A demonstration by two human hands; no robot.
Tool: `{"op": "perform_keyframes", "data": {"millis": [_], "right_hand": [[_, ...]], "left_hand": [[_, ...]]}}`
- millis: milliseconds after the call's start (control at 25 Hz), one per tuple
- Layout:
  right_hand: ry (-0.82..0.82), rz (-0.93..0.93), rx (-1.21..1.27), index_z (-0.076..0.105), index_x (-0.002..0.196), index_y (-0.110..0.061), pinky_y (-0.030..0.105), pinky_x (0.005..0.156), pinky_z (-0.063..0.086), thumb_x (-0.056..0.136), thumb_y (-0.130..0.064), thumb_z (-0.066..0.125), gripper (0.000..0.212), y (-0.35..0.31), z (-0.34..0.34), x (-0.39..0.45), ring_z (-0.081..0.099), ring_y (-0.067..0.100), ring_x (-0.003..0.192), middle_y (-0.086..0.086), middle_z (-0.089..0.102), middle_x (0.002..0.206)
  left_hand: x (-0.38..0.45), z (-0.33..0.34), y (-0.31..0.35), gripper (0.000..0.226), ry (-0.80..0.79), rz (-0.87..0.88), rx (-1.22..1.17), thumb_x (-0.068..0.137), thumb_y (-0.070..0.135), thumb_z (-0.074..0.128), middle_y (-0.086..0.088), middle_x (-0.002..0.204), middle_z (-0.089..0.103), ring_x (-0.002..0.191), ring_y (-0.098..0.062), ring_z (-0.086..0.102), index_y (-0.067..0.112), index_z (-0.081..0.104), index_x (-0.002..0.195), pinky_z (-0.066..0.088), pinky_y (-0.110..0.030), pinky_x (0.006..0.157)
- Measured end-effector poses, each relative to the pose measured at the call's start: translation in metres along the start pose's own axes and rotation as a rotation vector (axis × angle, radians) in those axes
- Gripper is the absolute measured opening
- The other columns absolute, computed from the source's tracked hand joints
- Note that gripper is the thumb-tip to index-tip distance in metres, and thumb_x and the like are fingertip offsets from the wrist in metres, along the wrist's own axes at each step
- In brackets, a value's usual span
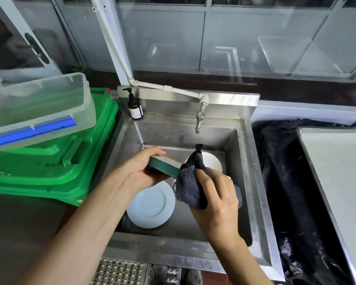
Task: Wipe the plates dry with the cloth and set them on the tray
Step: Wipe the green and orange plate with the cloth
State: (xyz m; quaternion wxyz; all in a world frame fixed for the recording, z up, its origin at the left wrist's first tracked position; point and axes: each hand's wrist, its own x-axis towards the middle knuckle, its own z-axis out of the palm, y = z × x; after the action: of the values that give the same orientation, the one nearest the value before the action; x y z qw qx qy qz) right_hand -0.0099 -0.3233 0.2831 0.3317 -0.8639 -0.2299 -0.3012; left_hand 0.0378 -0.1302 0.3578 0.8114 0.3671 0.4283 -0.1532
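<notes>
Right hand [216, 200]: clutches dark cloth [190, 182]
Left hand [138, 169]: grips green plate [164, 164]
Risk: wet plate could slip from the grip into sink [261, 202]

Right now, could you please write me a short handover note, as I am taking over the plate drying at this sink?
Left hand grips a green dish by its edge, held over the sink.
Right hand grips the dark cloth, pressed against the dish's right end.
A pale blue plate and a white plate lie in the sink basin, untouched.
Done: no plate set aside anywhere in view.
Left: finish wiping the green dish, then dry the other two. I cannot tell which item is the tray.
</notes>
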Motion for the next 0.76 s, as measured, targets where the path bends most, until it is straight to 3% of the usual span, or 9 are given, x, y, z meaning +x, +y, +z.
{"op": "perform_keyframes", "data": {"millis": [160, 240, 320, 400, 480, 600, 680, 760], "right_hand": [[-0.191, -0.134, 0.138, 0.049, 0.139, -0.017, 0.047, 0.111, 0.041, 0.085, -0.018, 0.078, 0.061, 0.011, -0.011, -0.017, 0.049, 0.031, 0.127, 0.007, 0.045, 0.14], [-0.217, -0.137, 0.236, 0.047, 0.141, -0.02, 0.045, 0.118, 0.034, 0.09, -0.024, 0.073, 0.057, 0.01, -0.014, -0.024, 0.041, 0.025, 0.138, 0.005, 0.04, 0.147], [-0.183, 0.001, 0.403, 0.053, 0.137, -0.024, 0.037, 0.115, 0.037, 0.094, -0.031, 0.068, 0.046, 0.005, -0.017, -0.028, 0.047, 0.021, 0.137, 0.001, 0.049, 0.144], [-0.067, 0.353, 0.64, 0.06, 0.126, -0.036, 0.022, 0.1, 0.046, 0.091, -0.034, 0.069, 0.036, -0.004, -0.021, -0.022, 0.062, 0.011, 0.119, -0.009, 0.065, 0.125], [0.146, 0.641, 0.765, 0.062, 0.116, -0.037, 0.018, 0.089, 0.05, 0.086, -0.035, 0.069, 0.031, -0.005, -0.021, -0.001, 0.066, 0.001, 0.103, -0.013, 0.07, 0.109], [0.379, 0.819, 0.773, 0.064, 0.109, -0.047, 0.016, 0.09, 0.05, 0.09, -0.043, 0.068, 0.02, 0.006, -0.018, 0.047, 0.065, -0.007, 0.105, -0.022, 0.071, 0.108], [0.335, 0.837, 0.862, 0.063, 0.108, -0.057, 0.009, 0.091, 0.048, 0.088, -0.052, 0.069, 0.021, 0.018, -0.013, 0.075, 0.063, -0.01, 0.11, -0.026, 0.07, 0.113], [0.08, 0.741, 0.777, 0.062, 0.112, -0.049, 0.012, 0.092, 0.049, 0.085, -0.055, 0.073, 0.03, 0.027, -0.002, 0.081, 0.062, -0.006, 0.111, -0.019, 0.069, 0.115]], "left_hand": [[0.0, -0.004, -0.003, 0.023, 0.071, 0.137, 0.075, 0.08, 0.002, 0.056, -0.017, 0.104, 0.065, 0.093, -0.032, 0.063, 0.007, 0.062, 0.102, 0.056, -0.044, 0.09], [-0.003, -0.003, -0.003, 0.025, 0.119, 0.186, 0.132, 0.074, 0.004, 0.058, -0.016, 0.095, 0.069, 0.086, -0.032, 0.066, 0.007, 0.065, 0.097, 0.059, -0.044, 0.083], [-0.008, -0.002, -0.004, 0.019, 0.129, 0.228, 0.154, 0.072, 0.005, 0.06, -0.012, 0.08, 0.07, 0.071, -0.029, 0.068, 0.008, 0.066, 0.089, 0.061, -0.036, 0.066], [-0.012, -0.005, -0.007, 0.013, 0.113, 0.249, 0.178, 0.073, 0.004, 0.059, -0.011, 0.073, 0.071, 0.061, -0.025, 0.069, 0.009, 0.066, 0.083, 0.058, -0.031, 0.063], [-0.013, -0.009, -0.012, 0.019, 0.083, 0.275, 0.212, 0.074, 0.004, 0.058, -0.013, 0.083, 0.073, 0.072, -0.027, 0.071, 0.01, 0.066, 0.09, 0.057, -0.034, 0.075], [-0.015, -0.014, -0.02, 0.027, 0.073, 0.323, 0.261, 0.074, 0.003, 0.058, -0.012, 0.093, 0.072, 0.087, -0.029, 0.069, 0.013, 0.068, 0.097, 0.055, -0.032, 0.074], [-0.018, -0.013, -0.025, 0.033, 0.062, 0.341, 0.294, 0.065, 0.006, 0.062, -0.012, 0.094, 0.071, 0.093, -0.031, 0.067, 0.013, 0.068, 0.097, 0.052, -0.035, 0.078], [-0.021, -0.013, -0.029, 0.037, 0.066, 0.373, 0.344, 0.053, 0.01, 0.063, -0.009, 0.089, 0.071, 0.093, -0.032, 0.066, 0.014, 0.07, 0.089, 0.049, -0.038, 0.079]]}}
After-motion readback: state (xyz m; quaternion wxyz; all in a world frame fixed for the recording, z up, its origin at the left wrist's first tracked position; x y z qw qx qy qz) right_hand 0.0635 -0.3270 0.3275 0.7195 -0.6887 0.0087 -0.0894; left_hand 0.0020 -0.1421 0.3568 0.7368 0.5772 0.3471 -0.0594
